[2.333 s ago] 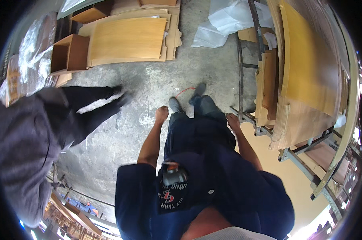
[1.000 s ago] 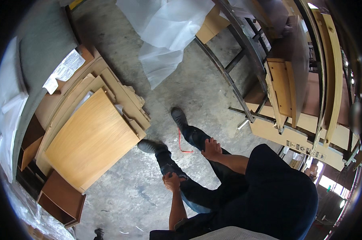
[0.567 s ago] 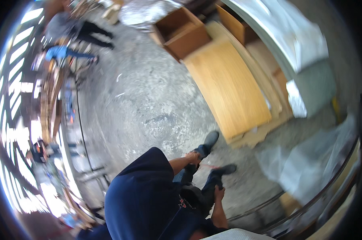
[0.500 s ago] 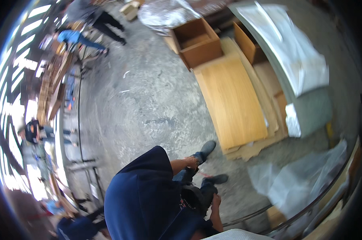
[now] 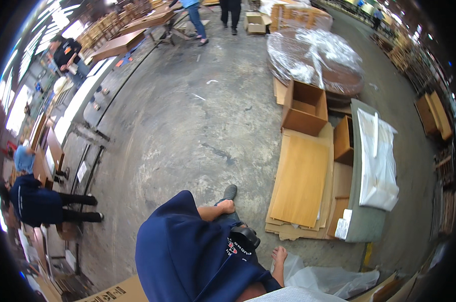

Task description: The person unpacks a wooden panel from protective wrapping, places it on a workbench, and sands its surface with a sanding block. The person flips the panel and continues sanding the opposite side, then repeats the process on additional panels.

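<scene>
Far left, a co-worker in a dark blue top and black trousers (image 5: pixel 34 199), well apart; centre, the person's left hand (image 5: pixel 227 206), fingers seemingly curled, no held item visible, closure too small to tell; right of it, the right hand (image 5: pixel 279 253), likewise indeterminate, near the crumpled translucent plastic sheet (image 5: pixel 334 282), contact uncertain; beyond, a flat rectangular yellow-brown wooden panel (image 5: pixel 301 186), lying on flattened brown cardboard (image 5: pixel 278 230); an open brown wooden box (image 5: pixel 303 123) at its far end; step in hand, by judgement, a pause or walk between handlings; any grasp next would call for stepping closer and spreading the fingers.
</scene>
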Demonstrator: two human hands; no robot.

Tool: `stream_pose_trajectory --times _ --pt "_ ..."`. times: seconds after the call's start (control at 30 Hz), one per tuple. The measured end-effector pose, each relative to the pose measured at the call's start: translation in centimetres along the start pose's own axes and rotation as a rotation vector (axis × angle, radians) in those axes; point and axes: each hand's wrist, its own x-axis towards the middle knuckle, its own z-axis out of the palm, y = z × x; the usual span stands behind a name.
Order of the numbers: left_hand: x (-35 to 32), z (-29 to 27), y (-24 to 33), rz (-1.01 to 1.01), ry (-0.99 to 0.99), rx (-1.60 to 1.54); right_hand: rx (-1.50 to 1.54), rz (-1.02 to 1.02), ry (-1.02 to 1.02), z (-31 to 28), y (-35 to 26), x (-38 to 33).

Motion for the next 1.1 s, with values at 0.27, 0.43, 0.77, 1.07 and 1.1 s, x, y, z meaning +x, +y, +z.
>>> stream_pose_trajectory --times 0.27,0.43,0.77,1.07,1.1 --pt "4.3 -12.3 -5.6 0.2 0.122 -0.087 -0.334 -0.059 -0.222 12.8 -6.0 3.3" --pt "6.3 -22.0 -13.6 0.008 0.297 -0.279 -0.711 -0.343 -0.389 24.7 -11.3 5.9" --pt "3.8 -25.9 -26.6 -0.39 0.357 -0.395 -0.517 -0.21 -0.43 37.5 -24.8 4.0" --pt "11.0 -24.2 -24.3 -0.315 0.021 -0.337 -0.609 -0.036 -0.408 42.6 -31.5 15.3" --pt "12.6 -26.2 -23.4 -0.281 0.02 -0.313 -0.607 -0.03 -0.411 43.6 -33.0 17.1"
